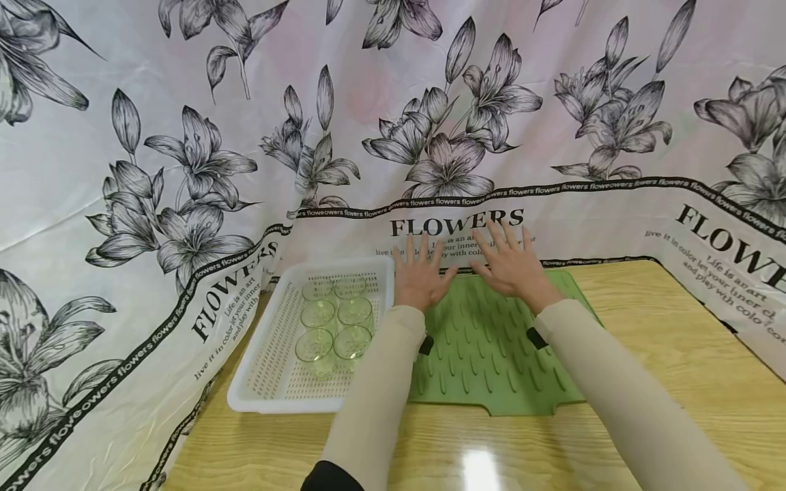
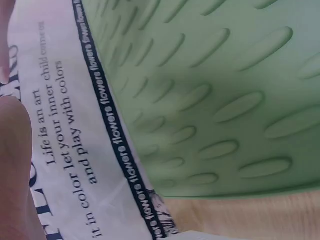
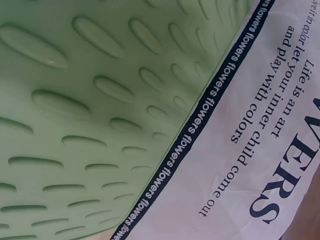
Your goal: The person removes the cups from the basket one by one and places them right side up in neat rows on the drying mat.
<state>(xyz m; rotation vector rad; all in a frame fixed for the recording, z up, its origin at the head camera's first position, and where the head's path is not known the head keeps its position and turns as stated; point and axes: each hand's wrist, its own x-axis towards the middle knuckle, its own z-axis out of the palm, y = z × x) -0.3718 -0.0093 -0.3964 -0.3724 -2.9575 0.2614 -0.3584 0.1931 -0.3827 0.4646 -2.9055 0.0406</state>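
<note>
Backdrop: a pale cloth (image 1: pixel 359 102) printed with dark lilies and the word FLOWERS hung behind the green mat (image 1: pixel 491 354) and to both sides of it.
Table: light wood grain (image 1: pixel 276 450) showed in front of the mat and to its right, with a bright patch of glare before its near edge.
Mat: it lay flat on the table, covered in rows of raised oval ridges, its far edge close to the cloth.
Left hand: held up over the mat's far left part (image 1: pixel 419 276), fingers straight and spread, holding nothing.
Right hand: held up over the mat's far right part (image 1: pixel 514 268), fingers likewise spread, holding nothing.
Sleeves: cream cloth (image 1: pixel 620 382) covered both forearms, which reached in from the mat's near side.
Basket: a white perforated one (image 1: pixel 282 406) sat just left of the mat; the left arm hid whether they touched.
Glasses: six clear ones (image 1: pixel 318 314) stood in the basket, left of the mat, in two columns of three.
</note>
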